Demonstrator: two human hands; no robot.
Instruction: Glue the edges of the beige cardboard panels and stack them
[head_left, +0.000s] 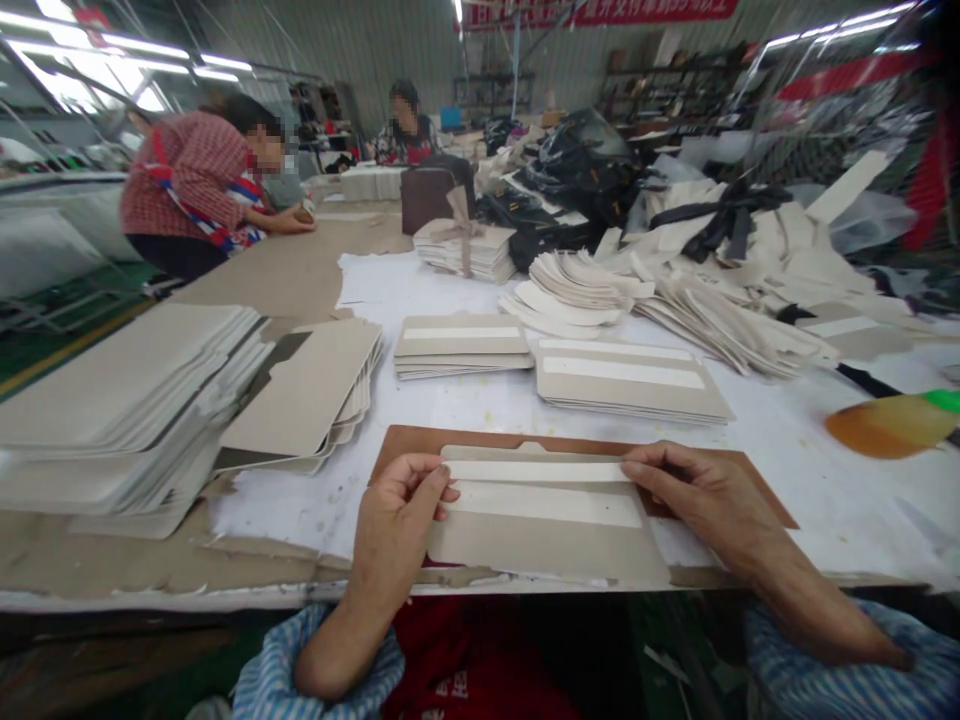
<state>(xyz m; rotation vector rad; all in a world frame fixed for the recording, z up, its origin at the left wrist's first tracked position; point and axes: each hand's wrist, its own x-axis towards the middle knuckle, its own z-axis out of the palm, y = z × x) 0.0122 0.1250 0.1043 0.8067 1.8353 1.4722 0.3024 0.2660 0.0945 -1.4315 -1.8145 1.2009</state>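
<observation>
A grey card panel [547,540] with two white strips lies on a brown board [420,440] at the table's near edge. My left hand [397,510] is curled, with thumb and fingers pinching the left end of the upper white strip [536,471]. My right hand [701,490] rests on the strip's right end with its fingers pressed flat and together on it. Both sleeves are blue striped.
Stacks of grey card panels [135,400] sit at the left, with two smaller stacks bearing white strips [626,380] ahead. Heaps of cut pieces [577,290] and dark bags lie further back. An orange brush [889,425] lies at the right. Two other people sit at the far left.
</observation>
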